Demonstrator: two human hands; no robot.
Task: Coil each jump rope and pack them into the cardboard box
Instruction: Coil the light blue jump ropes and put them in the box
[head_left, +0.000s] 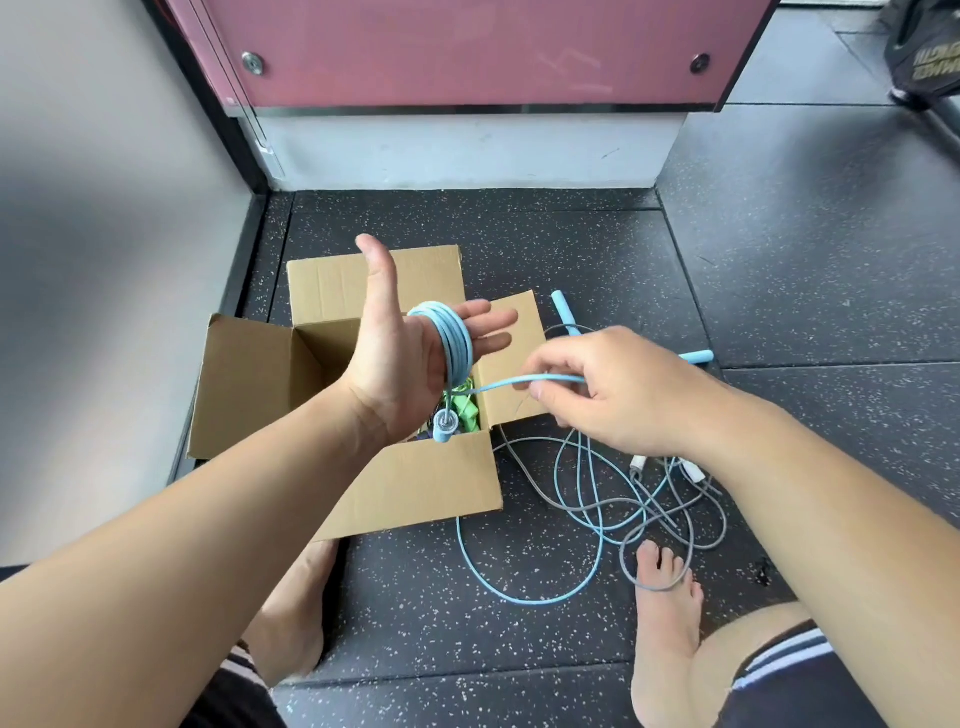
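My left hand (402, 358) is raised palm-up over the open cardboard box (415, 483), fingers straight, with several turns of a light blue jump rope (453, 340) coiled round them. A blue handle (444, 426) of that rope hangs below the palm. My right hand (613, 389) pinches the free length of the same rope (504, 384) just right of the coil. More blue rope and a grey rope (665, 525) lie tangled on the floor to the right. Something green (465, 408) lies inside the box.
Two blue handles (563, 309) (698, 356) lie on the speckled black floor beyond my right hand, white handles (691, 470) under my wrist. My bare feet (667, 613) stand in front, the grey rope looped at the right toes. A pink-fronted cabinet (467, 52) stands behind.
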